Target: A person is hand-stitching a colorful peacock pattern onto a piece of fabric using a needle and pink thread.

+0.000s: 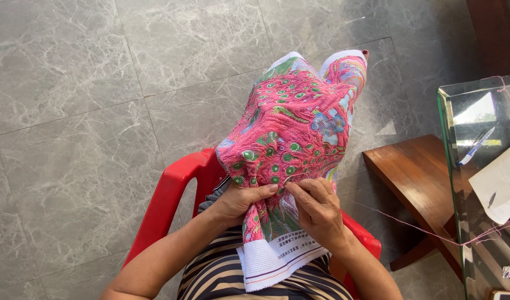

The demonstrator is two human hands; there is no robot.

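- My right hand (317,206) is pinched shut at the fingertips on a thin needle (290,179), which is only just visible; thumb and forefinger meet at the cloth's surface, knuckles up, wrist bent inward toward my left hand.
- My left hand (245,201) is clamped on a fold of the embroidery cloth (291,125), thumb on top and pointing at the right hand, the other fingers tucked under the fabric.
- The two hands sit side by side, fingertips almost touching, and the needle lies between them, nearer the right.
- The cloth runs straight away from both hands: its long axis goes from my lap forward and up, draped over something I cannot see. It is stitched in pink with green spots and a blue patch.
- Toward me, below the hands, the cloth's bare white edge (277,260) hangs over my striped clothing (221,275).
- A pink thread (410,225) stretches from beyond my right hand out to a glass tabletop (460,166) well off to the right.
- Under me is a red plastic chair (169,197); beyond the right hand a wooden bench (416,172); all on a grey marble floor (71,111).
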